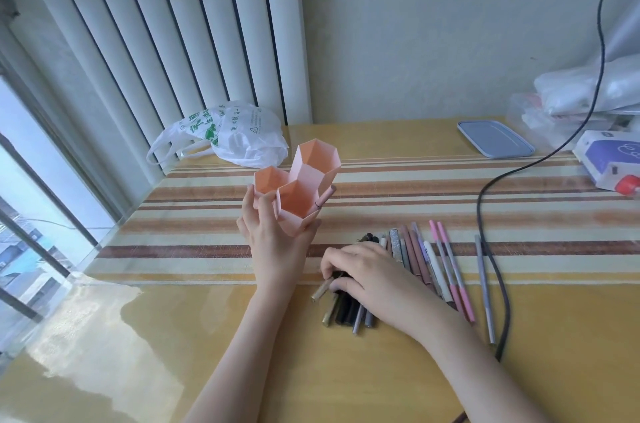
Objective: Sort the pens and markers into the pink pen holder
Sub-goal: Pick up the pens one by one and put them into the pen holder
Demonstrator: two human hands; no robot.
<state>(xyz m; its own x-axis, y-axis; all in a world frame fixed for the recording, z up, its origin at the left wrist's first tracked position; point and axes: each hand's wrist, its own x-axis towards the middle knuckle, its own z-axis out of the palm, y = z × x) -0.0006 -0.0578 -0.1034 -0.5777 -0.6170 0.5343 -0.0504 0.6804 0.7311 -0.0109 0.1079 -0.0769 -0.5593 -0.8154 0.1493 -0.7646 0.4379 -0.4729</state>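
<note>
Holder (300,184): pink, three hexagonal cells, tilted toward camera, lifted off the table (381,370) by the left hand (273,235), fingers curled round its base. One pinkish pen (325,198) leans out of the near cell. Pens (420,261) lie side by side on table right of the holder. Right hand (363,270) rests on their left part, fingertips pinching a beige pen (321,290). Black cable (485,214) runs beside the row.

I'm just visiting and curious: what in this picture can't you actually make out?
Head view only:
- Pens under the right hand: the hand covers their middles, so which one it grips is unclear.
- Pink pen holder: its base is hidden by the left hand.
- Plastic bag: print too small to read.
- Box: cut off by the right edge.
</note>
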